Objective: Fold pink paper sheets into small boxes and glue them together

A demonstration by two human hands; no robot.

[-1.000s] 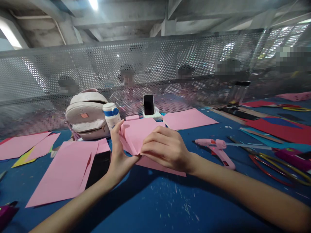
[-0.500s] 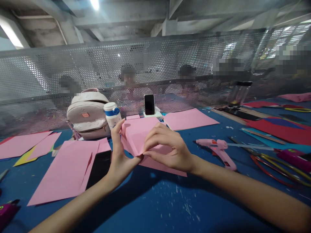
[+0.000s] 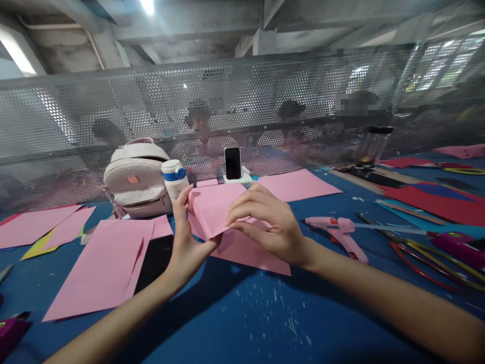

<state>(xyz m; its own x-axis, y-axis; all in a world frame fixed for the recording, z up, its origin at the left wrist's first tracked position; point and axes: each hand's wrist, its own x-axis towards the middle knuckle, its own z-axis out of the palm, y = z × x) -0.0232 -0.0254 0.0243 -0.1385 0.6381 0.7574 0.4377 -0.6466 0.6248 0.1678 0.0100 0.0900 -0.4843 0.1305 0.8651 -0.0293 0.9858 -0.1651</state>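
Observation:
A folded piece of pink paper [image 3: 215,207] is held up between my two hands, over the middle of the table. My left hand [image 3: 185,245] grips its left side, thumb at the lower corner and fingers up along the left edge. With thumb and fingertips together, my right hand [image 3: 265,222] pinches the paper's lower right edge; part of the fold is hidden behind these fingers. Below lies a flat pink sheet [image 3: 257,255]. To the right of my right hand is a pink glue gun [image 3: 339,232].
Left are pink sheets [image 3: 98,263] and a dark phone [image 3: 154,262]. Behind stand a white backpack [image 3: 138,177], a bottle [image 3: 175,179] and an upright phone [image 3: 233,163]. Scissors [image 3: 428,258] lie at right. A perforated metal screen [image 3: 235,91] crosses the back, with people beyond it.
My right hand has shifted slightly right and up along the paper's edge, away from my left thumb. The left hand stays nearly in place, still holding the paper.

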